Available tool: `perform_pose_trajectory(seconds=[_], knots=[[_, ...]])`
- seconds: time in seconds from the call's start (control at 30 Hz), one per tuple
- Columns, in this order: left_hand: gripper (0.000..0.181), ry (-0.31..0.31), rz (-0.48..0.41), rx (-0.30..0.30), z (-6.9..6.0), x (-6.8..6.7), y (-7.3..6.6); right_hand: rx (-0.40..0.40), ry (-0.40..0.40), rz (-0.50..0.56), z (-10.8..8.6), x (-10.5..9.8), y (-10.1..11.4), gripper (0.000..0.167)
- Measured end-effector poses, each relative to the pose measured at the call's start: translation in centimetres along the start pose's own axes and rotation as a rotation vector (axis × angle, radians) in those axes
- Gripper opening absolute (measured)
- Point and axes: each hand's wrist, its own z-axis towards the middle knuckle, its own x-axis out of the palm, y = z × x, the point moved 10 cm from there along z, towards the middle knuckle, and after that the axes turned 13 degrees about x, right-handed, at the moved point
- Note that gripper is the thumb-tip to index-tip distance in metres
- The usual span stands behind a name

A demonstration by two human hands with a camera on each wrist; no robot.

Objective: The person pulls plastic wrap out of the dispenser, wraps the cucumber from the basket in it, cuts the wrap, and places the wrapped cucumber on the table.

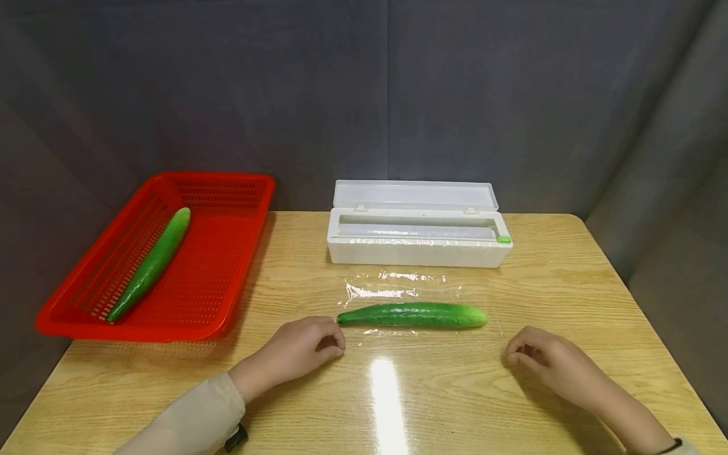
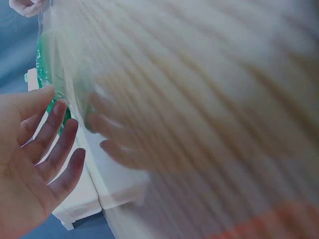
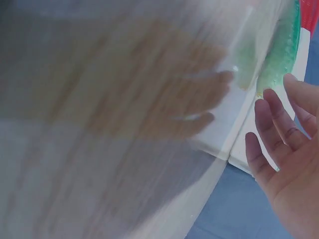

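Observation:
A cucumber point(image 1: 412, 315) lies crosswise on the wooden table under clear cling film point(image 1: 387, 292), which stretches toward me from a white wrap dispenser point(image 1: 421, 253). My left hand point(image 1: 304, 347) is just off the cucumber's narrow dark end, thumb and forefinger pinching the near edge of the film. To the right of the pale end, my right hand point(image 1: 554, 366) holds the film's other near corner between thumb and fingertips. The other fingers point(image 2: 62, 149) of the left hand are loosely bent, as are those point(image 3: 264, 154) of the right. The film's near edge is hard to see.
A red plastic basket point(image 1: 227, 278) stands at the left with another cucumber point(image 1: 150, 265) inside. The dispenser's lid point(image 1: 415, 194) is raised, showing the film roll point(image 1: 418, 231), and a green slider point(image 1: 503, 239) sits at its right end. Grey cloth point(image 1: 364, 95) hangs behind the table.

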Motion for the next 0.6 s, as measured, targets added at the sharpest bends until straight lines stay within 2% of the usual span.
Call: perform_pose_trajectory(seconds=[0.3, 0.47, 0.6], knots=[[0.007, -0.052, -0.085, -0.074, 0.0, -0.8, 0.7, -0.048, -0.149, -0.068, 0.4, -1.6, 1.2, 0.023], [0.004, -0.056, -0.146, -0.132, 0.0, -1.1, 1.2, -0.030, -0.207, -0.120, 0.7, -2.3, 1.5, 0.022], [0.004, -0.067, -0.177, -0.152, 0.2, -1.4, 1.4, -0.008, -0.241, -0.134, 1.0, -2.8, 1.6, 0.020]])
